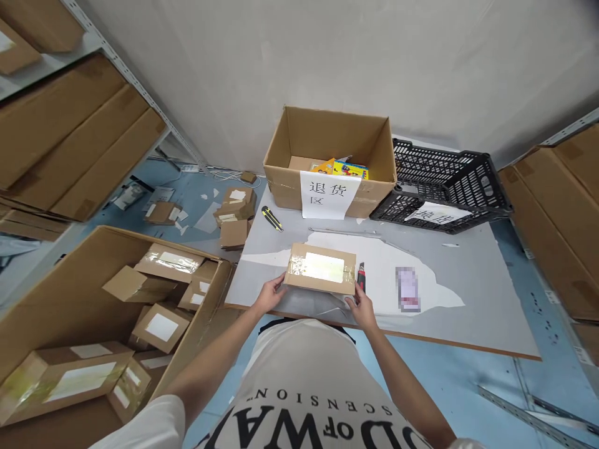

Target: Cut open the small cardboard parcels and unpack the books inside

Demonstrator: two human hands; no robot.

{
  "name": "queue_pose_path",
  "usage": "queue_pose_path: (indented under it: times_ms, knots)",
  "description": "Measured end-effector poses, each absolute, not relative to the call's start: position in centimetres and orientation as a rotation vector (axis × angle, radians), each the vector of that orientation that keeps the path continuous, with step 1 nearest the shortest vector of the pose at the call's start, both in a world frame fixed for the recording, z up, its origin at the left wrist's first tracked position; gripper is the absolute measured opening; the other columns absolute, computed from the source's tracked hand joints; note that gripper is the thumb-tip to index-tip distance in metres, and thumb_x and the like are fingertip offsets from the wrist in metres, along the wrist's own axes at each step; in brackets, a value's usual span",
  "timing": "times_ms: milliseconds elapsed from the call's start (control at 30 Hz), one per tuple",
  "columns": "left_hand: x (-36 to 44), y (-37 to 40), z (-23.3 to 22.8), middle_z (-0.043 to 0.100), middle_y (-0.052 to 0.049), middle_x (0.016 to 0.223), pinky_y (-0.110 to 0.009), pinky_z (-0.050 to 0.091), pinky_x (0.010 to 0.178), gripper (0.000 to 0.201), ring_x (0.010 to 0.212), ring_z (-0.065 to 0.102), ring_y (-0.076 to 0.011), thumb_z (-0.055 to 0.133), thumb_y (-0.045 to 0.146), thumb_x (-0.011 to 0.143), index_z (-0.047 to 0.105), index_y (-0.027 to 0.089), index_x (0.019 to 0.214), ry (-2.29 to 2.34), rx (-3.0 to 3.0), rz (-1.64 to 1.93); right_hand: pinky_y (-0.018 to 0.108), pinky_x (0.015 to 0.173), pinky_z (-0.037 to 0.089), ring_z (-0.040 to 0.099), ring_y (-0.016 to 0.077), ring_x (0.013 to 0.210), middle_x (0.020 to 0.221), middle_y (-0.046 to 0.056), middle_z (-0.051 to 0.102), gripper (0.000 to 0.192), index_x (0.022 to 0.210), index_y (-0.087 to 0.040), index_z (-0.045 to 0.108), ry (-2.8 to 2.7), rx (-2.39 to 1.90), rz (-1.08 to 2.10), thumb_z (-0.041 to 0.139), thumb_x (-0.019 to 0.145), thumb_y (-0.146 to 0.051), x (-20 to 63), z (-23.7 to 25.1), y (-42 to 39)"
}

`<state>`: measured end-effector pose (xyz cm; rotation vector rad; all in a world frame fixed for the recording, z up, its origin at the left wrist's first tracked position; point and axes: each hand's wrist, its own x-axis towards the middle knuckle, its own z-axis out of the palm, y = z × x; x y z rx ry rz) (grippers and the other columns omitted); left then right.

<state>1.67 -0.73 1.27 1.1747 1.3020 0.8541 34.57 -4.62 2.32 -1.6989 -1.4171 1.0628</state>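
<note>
A small cardboard box [299, 284] with a white label and clear tape on top is at the front of the table. My left hand [270, 295] grips its left end, the fingers at the lower corner. At the opposite end, my right hand [363, 308] has its thumb and fingers on the lower right corner. Just beyond that hand lies a red and black utility knife [361, 278], partly hidden by the fingers. A yellow and black utility knife [272, 219] rests farther back on the left of the table.
An open carton [285, 187] with a paper sign holds colourful packs. Beside it a black plastic crate [482, 187] lies tilted. White paper [430, 287] and a blurred rectangle are on the table [496, 312]. A large carton [105, 249] of parcels stands left; other boxes [234, 234] lie on the floor.
</note>
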Motion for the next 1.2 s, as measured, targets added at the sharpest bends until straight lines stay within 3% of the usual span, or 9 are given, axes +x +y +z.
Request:
queue_pose_path:
  times_ms: [167,367,533,767,867,1033,1200]
  knots:
    - [2.8,-1.2,1.6,0.066,-0.009,0.112,-0.045,0.039,0.101,0.052,0.114,0.055,-0.0284,0.059,0.054,0.073,0.066,0.016,0.107,1.33,1.26,0.857,0.04,0.091,0.047,0.063,0.0243,0.1,0.118,0.013,0.063,0.063,0.137,-0.013,0.04,-1.424,-1.729,1.074,0.047,0.082,-0.042,33.9,2.6,-4.5]
    - [3.0,-0.4,3.6,0.071,-0.007,0.1,-0.036,0.047,0.088,0.044,0.097,0.063,-0.0256,0.053,0.049,0.077,0.069,0.015,0.1,1.444,1.374,0.8,0.036,0.08,0.05,0.064,0.0246,0.089,0.107,0.011,0.068,0.056,0.124,-0.013,0.055,-1.502,-1.728,1.08,0.047,0.082,-0.049,34.5,4.0,-3.5]
    - [2.6,1.4,7.5,0.071,-0.002,0.099,-0.029,0.046,0.078,0.041,0.091,0.063,-0.0238,0.048,0.047,0.082,0.069,0.019,0.104,1.547,1.536,0.747,0.031,0.071,0.048,0.065,0.0247,0.081,0.094,0.01,0.072,0.052,0.113,-0.015,0.064,-1.609,-1.772,0.993,0.043,0.084,-0.053,35.3,7.0,-1.5]
    - [3.3,4.1,9.7,0.072,-0.002,0.078,-0.026,0.041,0.064,0.041,0.078,0.062,-0.0232,0.048,0.048,0.08,0.074,0.016,0.084,1.688,1.579,0.65,0.029,0.068,0.044,0.065,0.0251,0.081,0.09,0.008,0.073,0.048,0.097,-0.02,0.072,-1.677,-1.836,0.872,0.042,0.084,-0.054,35.6,9.0,1.8]
    - [3.6,4.8,9.3,0.071,-0.002,0.069,-0.024,0.039,0.063,0.038,0.075,0.061,-0.0216,0.052,0.047,0.077,0.074,0.015,0.078,1.708,1.527,0.622,0.028,0.063,0.043,0.064,0.0231,0.072,0.08,0.007,0.073,0.051,0.086,-0.019,0.074,-1.666,-1.854,0.9,0.041,0.083,-0.058,35.6,8.5,2.7]
    - [3.6,5.4,8.4,0.073,-0.004,0.081,-0.025,0.042,0.062,0.035,0.078,0.065,-0.0228,0.054,0.045,0.076,0.074,0.017,0.088,1.676,1.489,0.61,0.027,0.056,0.04,0.061,0.0193,0.059,0.063,0.004,0.069,0.052,0.076,-0.019,0.073,-1.654,-1.886,0.967,0.04,0.082,-0.059,35.3,7.2,3.3]
    - [3.2,5.4,7.1,0.072,-0.004,0.098,-0.027,0.049,0.071,0.039,0.089,0.067,-0.0242,0.06,0.039,0.072,0.07,0.019,0.104,1.559,1.404,0.628,0.027,0.057,0.042,0.061,0.0194,0.062,0.068,0.005,0.071,0.05,0.08,-0.019,0.074,-1.623,-1.907,0.975,0.041,0.081,-0.058,35.1,5.8,3.5]
